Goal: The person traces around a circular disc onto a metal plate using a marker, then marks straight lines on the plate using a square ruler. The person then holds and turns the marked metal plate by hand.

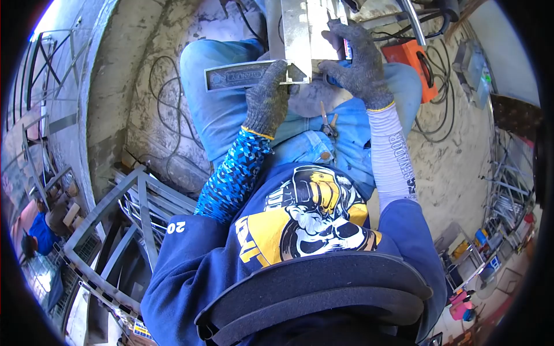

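Note:
My left hand point(268, 98), in a dark grey knit glove, is closed on the grey arm of a metal square point(236, 75) with raised lettering. The square's bright end lies against a shiny metal piece point(297, 34) above my lap. My right hand point(362, 66), gloved the same way, has its fingers apart at the right side of that metal piece, with thumb and fingertips at its edge. Glare washes out part of the metal. A small pliers-like tool point(329, 124) rests on my jeans between my legs.
An orange box point(411, 69) with a black handle and cables stands right of my knee. Metal frames point(124, 230) lie at the lower left. A person in blue point(43, 233) is at the far left. More metal bars point(508, 202) lie right.

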`<state>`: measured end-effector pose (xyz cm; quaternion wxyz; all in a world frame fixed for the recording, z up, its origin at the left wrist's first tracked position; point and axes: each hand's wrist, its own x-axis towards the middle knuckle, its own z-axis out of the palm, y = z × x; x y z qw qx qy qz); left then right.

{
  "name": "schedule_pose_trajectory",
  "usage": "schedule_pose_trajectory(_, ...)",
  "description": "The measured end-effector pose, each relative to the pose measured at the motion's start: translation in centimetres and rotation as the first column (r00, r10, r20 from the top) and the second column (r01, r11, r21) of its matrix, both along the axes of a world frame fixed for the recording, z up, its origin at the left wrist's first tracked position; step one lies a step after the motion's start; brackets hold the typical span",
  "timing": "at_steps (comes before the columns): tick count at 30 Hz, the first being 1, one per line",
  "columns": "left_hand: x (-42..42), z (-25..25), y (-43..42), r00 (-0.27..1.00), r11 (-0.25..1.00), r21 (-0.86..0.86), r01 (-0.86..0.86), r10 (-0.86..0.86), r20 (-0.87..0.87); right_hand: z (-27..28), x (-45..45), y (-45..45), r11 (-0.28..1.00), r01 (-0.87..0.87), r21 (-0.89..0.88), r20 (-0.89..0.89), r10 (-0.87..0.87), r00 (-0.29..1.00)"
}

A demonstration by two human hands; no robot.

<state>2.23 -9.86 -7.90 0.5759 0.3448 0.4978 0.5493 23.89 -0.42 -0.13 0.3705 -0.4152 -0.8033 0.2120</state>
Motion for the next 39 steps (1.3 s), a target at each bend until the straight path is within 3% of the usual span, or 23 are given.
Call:
schedule_pose_trajectory(1, -0.1, 0.5, -0.1, 0.916, 0.988, 0.147, 0.044, 0.019, -0.402, 0.0, 0.1, -0.1, 1.000, -0.002, -0.005, 0.022, 0.003, 1.000)
schedule_pose_trajectory(2, -0.2, 1.5, -0.1, 0.677, 0.955, 0.260, 0.143, 0.098, -0.729, -0.1, 0.1, 0.0, 0.999, 0.008, 0.034, 0.066, -0.010, 0.998)
schedule_pose_trajectory(3, 0.1, 1.5, -0.1, 0.675, 0.955, 0.261, 0.142, 0.099, -0.731, -0.2, 0.1, 0.2, 0.997, 0.015, 0.075, 0.108, -0.024, 0.994)
schedule_pose_trajectory(4, 0.6, 1.6, -0.1, 0.862, 0.982, 0.185, 0.024, 0.074, -0.502, -0.2, 0.1, 0.1, 0.997, 0.014, 0.078, 0.105, -0.022, 0.994)
schedule_pose_trajectory(5, 0.7, 1.6, 0.0, 0.926, 0.991, 0.134, -0.021, 0.070, -0.370, -0.1, 0.0, 0.0, 0.998, 0.023, 0.059, 0.098, -0.029, 0.995)
schedule_pose_trajectory(7, 0.7, 1.7, 0.2, 0.988, 0.997, 0.023, -0.074, 0.076, -0.132, -0.1, -0.1, 0.0, 0.999, 0.030, 0.039, 0.087, -0.034, 0.996)
schedule_pose_trajectory(9, 0.4, 1.9, 0.2, 0.997, 0.997, -0.028, -0.074, 0.073, -0.034, -0.3, -0.1, 0.1, 1.000, 0.021, 0.000, 0.037, -0.021, 0.999)
schedule_pose_trajectory(10, 0.4, 2.0, 0.1, 0.976, 0.996, 0.088, -0.024, 0.042, -0.213, -0.4, 0.0, 0.2, 1.000, 0.021, 0.003, 0.035, -0.022, 0.999)
schedule_pose_trajectory(12, 0.4, 1.9, 0.0, 0.922, 0.980, 0.195, 0.049, 0.031, -0.385, -0.3, 0.0, 0.2, 0.999, -0.004, -0.048, 0.020, 0.005, 1.000)
schedule_pose_trajectory(16, 0.3, 1.2, 0.1, 0.993, 0.997, 0.075, -0.002, 0.011, -0.117, 0.1, -0.1, 0.1, 1.000, 0.016, 0.008, 0.086, -0.016, 0.996)
schedule_pose_trajectory(18, 0.1, 0.6, -0.1, 0.999, 0.997, 0.069, 0.032, -0.029, -0.044, -0.2, -0.2, 0.1, 0.999, -0.001, -0.042, -0.006, 0.001, 1.000)
schedule_pose_trajectory(20, -0.1, 0.3, -0.2, 0.927, 0.977, 0.170, 0.129, -0.058, -0.370, 0.1, -0.1, 0.0, 0.999, 0.013, -0.040, 0.026, -0.012, 1.000)
schedule_pose_trajectory(21, -0.2, 0.4, -0.2, 0.927, 0.976, 0.170, 0.134, -0.063, -0.370, 0.3, 0.0, 0.0, 0.999, 0.019, -0.040, 0.057, -0.017, 0.998)
schedule_pose_trajectory(22, -0.3, 0.4, -0.2, 0.997, 0.995, 0.064, 0.080, -0.080, -0.008, 0.4, 0.0, 0.0, 0.999, 0.023, -0.041, 0.057, -0.020, 0.998)
schedule_pose_trajectory(24, -0.1, 1.2, -0.2, 0.934, 0.996, -0.061, 0.068, -0.042, 0.354, 0.5, 0.0, 0.0, 0.999, 0.007, -0.038, 0.071, -0.005, 0.997)
schedule_pose_trajectory(25, 0.1, 1.6, -0.3, 0.996, 0.995, 0.043, 0.091, -0.089, -0.029, 0.3, 0.0, 0.0, 0.999, 0.008, -0.042, 0.070, -0.005, 0.998)
schedule_pose_trajectory(26, 0.2, 1.8, -0.4, 0.908, 0.980, 0.130, 0.151, -0.086, -0.409, 0.1, 0.1, 0.0, 1.000, 0.001, -0.023, 0.053, 0.000, 0.999)
schedule_pose_trajectory(27, 0.2, 1.3, -0.5, 0.909, 0.980, 0.128, 0.151, -0.086, -0.409, -0.1, 0.1, 0.1, 1.000, -0.006, -0.003, 0.036, 0.006, 0.999)
schedule_pose_trajectory(28, 0.2, 0.6, -0.5, 0.990, 0.999, 0.025, 0.044, -0.041, -0.134, -0.2, 0.2, 0.0, 1.000, -0.006, -0.005, 0.037, 0.007, 0.999)
schedule_pose_trajectory(30, 0.2, 0.0, -0.5, 0.989, 0.994, -0.105, -0.029, 0.044, 0.143, -0.1, 0.2, 0.0, 1.000, -0.003, 0.006, 0.078, 0.003, 0.997)
schedule_pose_trajectory(33, 0.3, 0.3, -0.5, 0.987, 0.993, -0.100, -0.062, 0.075, 0.141, 0.1, 0.1, 0.0, 1.000, 0.005, 0.016, 0.097, -0.006, 0.995)
schedule_pose_trajectory(36, -0.1, 0.8, -0.5, 0.956, 0.998, -0.037, 0.054, -0.041, 0.291, 0.2, 0.1, 0.0, 1.000, -0.002, 0.001, 0.098, 0.002, 0.995)
schedule_pose_trajectory(39, -0.2, 0.4, -0.4, 0.881, 0.997, -0.055, 0.059, -0.026, 0.473, -0.1, 0.1, 0.0, 1.000, 0.001, -0.012, 0.075, 0.000, 0.997)
